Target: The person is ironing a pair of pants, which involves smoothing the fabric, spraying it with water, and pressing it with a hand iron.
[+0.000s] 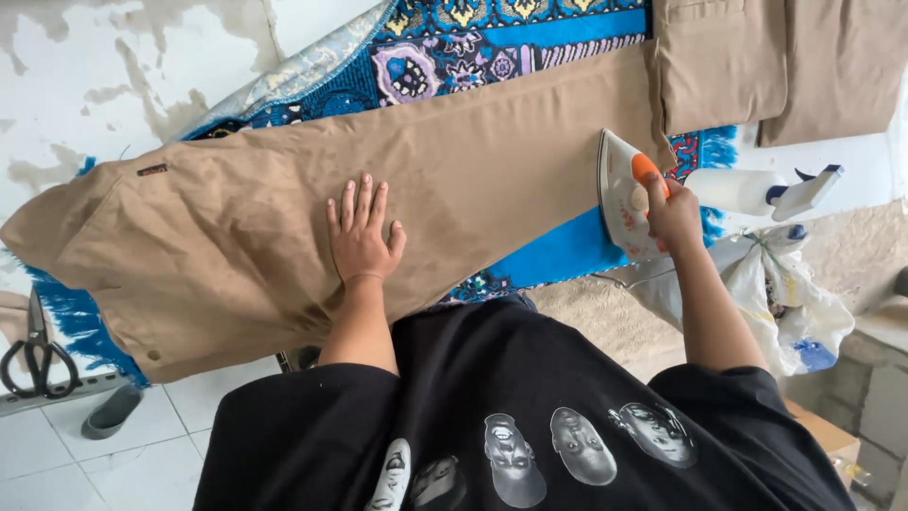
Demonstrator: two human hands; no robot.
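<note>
Left hand [362, 237] lying flat, fingers spread, pressing trousers [284, 237] mid-leg. Right hand [673, 216] gripping iron [624, 194] at trousers' right end, hiding handle. Small dark label [151, 170] sitting near waistband, unreadable.

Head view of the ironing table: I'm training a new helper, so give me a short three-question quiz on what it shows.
1. True or false: the left hand lies flat, fingers spread, on the tan trousers.
2. What does the right hand grip?
A. the spray bottle
B. the iron by its orange handle
C. the scissors
3. Fill in: under the trousers lies a patterned ____ cloth.

Key
1. True.
2. B. The bottle lies past the iron, untouched; the scissors rest at the table's far left edge.
3. Blue.
</note>
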